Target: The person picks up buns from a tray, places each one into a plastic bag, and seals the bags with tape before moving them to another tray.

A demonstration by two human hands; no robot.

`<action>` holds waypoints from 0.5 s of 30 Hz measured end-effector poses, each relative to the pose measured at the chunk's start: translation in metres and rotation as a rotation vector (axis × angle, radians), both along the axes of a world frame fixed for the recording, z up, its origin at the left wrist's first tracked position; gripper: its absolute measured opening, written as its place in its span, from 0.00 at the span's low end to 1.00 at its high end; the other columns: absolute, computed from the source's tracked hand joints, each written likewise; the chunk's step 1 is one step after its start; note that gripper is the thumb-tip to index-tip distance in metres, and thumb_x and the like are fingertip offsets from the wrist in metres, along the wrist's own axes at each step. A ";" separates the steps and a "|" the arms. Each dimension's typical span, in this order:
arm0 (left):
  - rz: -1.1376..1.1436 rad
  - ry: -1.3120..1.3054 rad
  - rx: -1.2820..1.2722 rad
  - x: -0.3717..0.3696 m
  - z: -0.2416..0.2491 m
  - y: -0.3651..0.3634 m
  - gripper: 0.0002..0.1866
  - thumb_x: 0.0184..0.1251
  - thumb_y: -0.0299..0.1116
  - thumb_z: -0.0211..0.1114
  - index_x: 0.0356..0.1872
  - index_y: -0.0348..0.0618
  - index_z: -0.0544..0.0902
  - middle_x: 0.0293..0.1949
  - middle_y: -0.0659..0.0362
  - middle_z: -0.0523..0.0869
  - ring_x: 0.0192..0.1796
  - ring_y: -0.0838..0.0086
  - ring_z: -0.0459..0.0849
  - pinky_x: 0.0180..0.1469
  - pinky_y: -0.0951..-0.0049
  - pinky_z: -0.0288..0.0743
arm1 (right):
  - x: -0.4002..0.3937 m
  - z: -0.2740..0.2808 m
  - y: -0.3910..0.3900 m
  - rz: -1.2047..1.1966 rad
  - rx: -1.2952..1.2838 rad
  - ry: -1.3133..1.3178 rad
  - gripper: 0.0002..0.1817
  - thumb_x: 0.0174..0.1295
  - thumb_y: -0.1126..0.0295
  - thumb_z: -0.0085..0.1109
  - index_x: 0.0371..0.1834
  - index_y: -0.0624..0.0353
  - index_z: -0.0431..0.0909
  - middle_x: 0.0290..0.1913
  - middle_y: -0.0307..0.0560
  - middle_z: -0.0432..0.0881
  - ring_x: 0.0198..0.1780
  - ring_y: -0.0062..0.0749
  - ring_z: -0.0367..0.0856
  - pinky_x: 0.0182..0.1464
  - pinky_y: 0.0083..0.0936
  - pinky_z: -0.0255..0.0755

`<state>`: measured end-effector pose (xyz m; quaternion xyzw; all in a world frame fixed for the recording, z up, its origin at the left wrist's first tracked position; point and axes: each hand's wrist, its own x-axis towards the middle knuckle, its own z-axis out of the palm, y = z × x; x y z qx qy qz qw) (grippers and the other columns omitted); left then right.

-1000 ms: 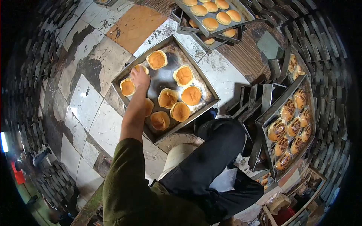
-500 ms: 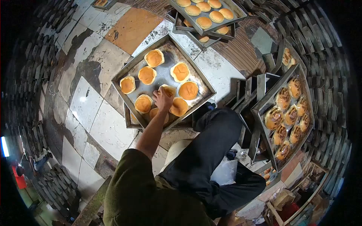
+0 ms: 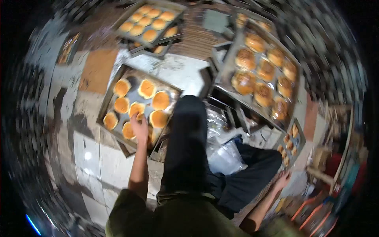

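My left hand [image 3: 140, 127] is over a metal tray [image 3: 103, 107], its fingers closed on the near edge of a round golden bun [image 3: 137, 107]. Around it several similar buns sit spaced apart, among them one bun [image 3: 160, 100] to the right; another below is partly hidden by my hand. At the lower right, my right hand [image 3: 282, 181] is beside my bent knee, just below a small tray of small breads [image 3: 301, 142]. Blur hides how its fingers are set, and I see nothing plainly held in it.
A large tray [image 3: 227, 77] of swirl-topped buns rests on stacked trays at the right. Another bun tray [image 3: 173, 7] stands at the back. A clear plastic bag [image 3: 227, 160] lies between my legs. Wooden framing [image 3: 342, 146] stands at far right, and stacked dark metal pieces line the sides.
The view has swung to the right, shifting the trays leftward. My right hand has come into sight at the lower right. My left hand stays at the bun in the tray.
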<state>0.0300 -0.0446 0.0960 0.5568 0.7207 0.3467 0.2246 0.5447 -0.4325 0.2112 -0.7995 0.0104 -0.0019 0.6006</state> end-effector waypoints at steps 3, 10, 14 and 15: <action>-0.132 -0.405 0.052 0.077 0.112 -0.024 0.14 0.63 0.27 0.55 0.48 0.36 0.74 0.44 0.54 0.78 0.47 0.71 0.76 0.51 0.72 0.68 | -0.074 0.051 0.108 0.521 -0.484 -0.214 0.14 0.62 0.66 0.53 0.43 0.66 0.75 0.39 0.49 0.80 0.41 0.32 0.78 0.46 0.26 0.71; -0.742 -0.718 -0.015 0.234 0.206 -0.029 0.11 0.62 0.28 0.59 0.44 0.34 0.76 0.38 0.57 0.82 0.43 0.76 0.79 0.49 0.77 0.70 | -0.069 0.063 0.249 0.660 -0.243 -0.452 0.09 0.60 0.70 0.53 0.37 0.67 0.75 0.34 0.55 0.79 0.35 0.45 0.78 0.40 0.29 0.70; -0.752 -0.793 -0.104 0.285 0.186 -0.043 0.11 0.64 0.28 0.58 0.45 0.34 0.75 0.38 0.57 0.81 0.41 0.78 0.79 0.45 0.78 0.72 | -0.032 0.027 0.323 0.692 -0.631 -0.574 0.36 0.52 0.55 0.62 0.62 0.61 0.59 0.53 0.68 0.69 0.54 0.59 0.70 0.52 0.43 0.67; -0.759 -0.823 -0.095 0.293 0.184 -0.049 0.11 0.64 0.28 0.58 0.45 0.34 0.74 0.38 0.57 0.81 0.41 0.78 0.79 0.45 0.78 0.72 | -0.036 0.035 0.336 0.702 -0.731 -0.392 0.42 0.49 0.54 0.64 0.65 0.58 0.54 0.56 0.68 0.65 0.56 0.62 0.68 0.54 0.45 0.66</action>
